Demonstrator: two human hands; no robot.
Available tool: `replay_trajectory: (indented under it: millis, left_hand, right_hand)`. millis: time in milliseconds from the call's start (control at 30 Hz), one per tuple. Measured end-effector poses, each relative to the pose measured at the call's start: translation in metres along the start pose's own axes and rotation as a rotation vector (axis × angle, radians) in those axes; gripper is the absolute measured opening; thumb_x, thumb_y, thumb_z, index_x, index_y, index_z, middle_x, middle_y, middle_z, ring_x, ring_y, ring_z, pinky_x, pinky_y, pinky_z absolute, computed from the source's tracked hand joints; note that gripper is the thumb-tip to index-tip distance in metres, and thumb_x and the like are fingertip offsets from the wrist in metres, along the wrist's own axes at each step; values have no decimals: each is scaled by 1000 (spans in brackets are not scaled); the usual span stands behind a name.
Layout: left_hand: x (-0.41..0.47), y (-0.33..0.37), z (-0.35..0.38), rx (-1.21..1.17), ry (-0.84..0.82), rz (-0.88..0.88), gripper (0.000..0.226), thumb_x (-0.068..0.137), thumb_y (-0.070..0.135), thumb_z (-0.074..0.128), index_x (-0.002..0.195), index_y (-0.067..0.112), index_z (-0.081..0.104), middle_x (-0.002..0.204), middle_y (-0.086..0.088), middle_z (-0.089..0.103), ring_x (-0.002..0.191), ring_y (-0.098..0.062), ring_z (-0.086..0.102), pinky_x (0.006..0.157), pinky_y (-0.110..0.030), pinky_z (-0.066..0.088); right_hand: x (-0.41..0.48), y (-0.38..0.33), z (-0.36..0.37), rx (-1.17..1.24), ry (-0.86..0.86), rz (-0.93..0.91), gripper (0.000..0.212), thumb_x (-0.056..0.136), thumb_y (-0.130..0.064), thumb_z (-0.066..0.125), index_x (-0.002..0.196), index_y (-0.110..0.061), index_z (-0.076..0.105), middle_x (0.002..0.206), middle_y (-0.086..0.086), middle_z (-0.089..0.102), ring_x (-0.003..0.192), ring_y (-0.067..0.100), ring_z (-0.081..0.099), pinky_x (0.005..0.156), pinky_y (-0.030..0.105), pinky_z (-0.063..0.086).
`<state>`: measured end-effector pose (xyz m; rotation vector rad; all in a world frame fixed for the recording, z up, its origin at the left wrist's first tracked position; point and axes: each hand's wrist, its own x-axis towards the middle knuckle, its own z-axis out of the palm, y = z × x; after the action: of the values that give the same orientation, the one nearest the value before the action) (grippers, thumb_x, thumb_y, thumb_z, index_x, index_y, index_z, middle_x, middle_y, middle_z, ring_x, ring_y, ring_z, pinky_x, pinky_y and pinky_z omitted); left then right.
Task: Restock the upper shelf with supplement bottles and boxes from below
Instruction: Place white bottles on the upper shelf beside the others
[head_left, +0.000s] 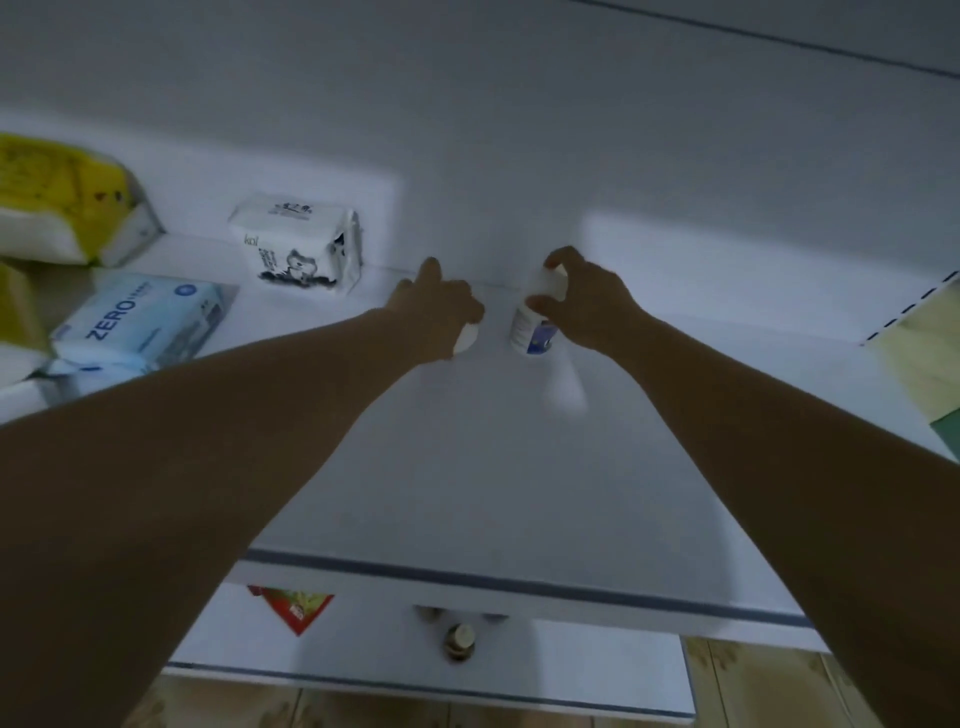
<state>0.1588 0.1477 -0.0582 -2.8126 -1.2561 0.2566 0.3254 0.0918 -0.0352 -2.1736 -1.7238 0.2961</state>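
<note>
Both my arms reach deep over the white upper shelf (467, 457) toward its back wall. My right hand (582, 299) grips a white supplement bottle (535, 327) with a blue label by its cap, the bottle standing near the back of the shelf. My left hand (436, 306) is curled over a second white bottle (465, 338), of which only a small white part shows under the palm. On the lower shelf (597, 660) stands a brown bottle (460, 642) with a pale cap, with the tops of two more just behind it.
Tissue packs fill the left of the upper shelf: a white pack with a cat drawing (298, 244), a blue ZERO pack (140, 322) and a yellow pack (62, 197). A red packet (293, 605) lies on the lower shelf. A slotted shelf upright (909, 309) stands at right.
</note>
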Motion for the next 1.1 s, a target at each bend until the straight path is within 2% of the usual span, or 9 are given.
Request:
replay_trajectory:
  millis: [200,300,400,467,567,700,767,933,1100]
  left_hand:
    - [-62,-1,-14,-568,-36,-116,57,70,58,70,118,29,61,122,1,61,120,-23,47,98,-32,35]
    - [-101,4,-27,-1106,-26,-170,54,78,58,61,102,9,61,94,-10,65,87,-24,60,68,-28,43]
    - [-139,15,-49,-1394,-86,-258,46,85,60,50,96,15,51,81,-13,58,66,-23,54,50,-21,33]
    - [-166,21,-68,-1537,-128,-244,53,74,71,52,89,21,47,76,-12,52,63,-23,48,51,-26,33]
    - [-203,29,-105,-1746,-146,-181,61,58,77,62,87,25,47,92,-15,56,86,-30,55,77,-46,44]
    - [-250,38,-151,-1897,-154,-81,72,72,65,61,120,14,45,124,-14,62,110,-30,64,96,-54,47]
    - [-275,44,-175,-1919,-147,-54,74,76,65,59,130,16,44,125,-13,62,112,-32,63,99,-55,45]
    - [-345,62,-244,-1937,44,-28,59,80,60,54,123,20,56,114,-13,69,91,-28,69,82,-40,58]
    - [-401,74,-299,-1893,86,105,42,90,51,48,119,25,63,108,-7,72,89,-22,71,78,-36,59]
  right_hand:
    - [-62,-21,-27,-33,-299,66,55,85,-35,66,132,-14,46,131,10,53,118,26,51,82,25,37]
    - [-99,-36,-50,115,-365,180,43,80,-39,71,110,-12,55,115,7,56,101,21,51,78,27,39]
    - [-137,-56,-79,462,-371,318,38,77,-39,73,96,-15,52,110,5,55,99,18,54,93,35,48]
    - [-162,-72,-99,587,-392,348,50,77,-39,73,111,-9,52,118,6,56,110,20,56,101,38,47]
    - [-197,-99,-129,772,-383,336,57,79,-38,72,120,-5,50,120,12,62,109,24,62,98,39,50]
    - [-243,-135,-166,925,-314,253,45,85,-42,63,115,-8,60,112,11,70,97,22,69,88,33,56]
    - [-264,-152,-185,943,-245,236,60,79,-57,62,116,-9,61,108,10,72,97,24,70,93,40,54]
    - [-309,-187,-234,1151,-172,157,40,89,-54,50,96,-17,64,79,4,74,69,19,71,71,34,60]
    - [-346,-217,-276,1215,-34,51,52,85,-59,54,113,-17,66,98,10,75,85,28,72,82,44,58]
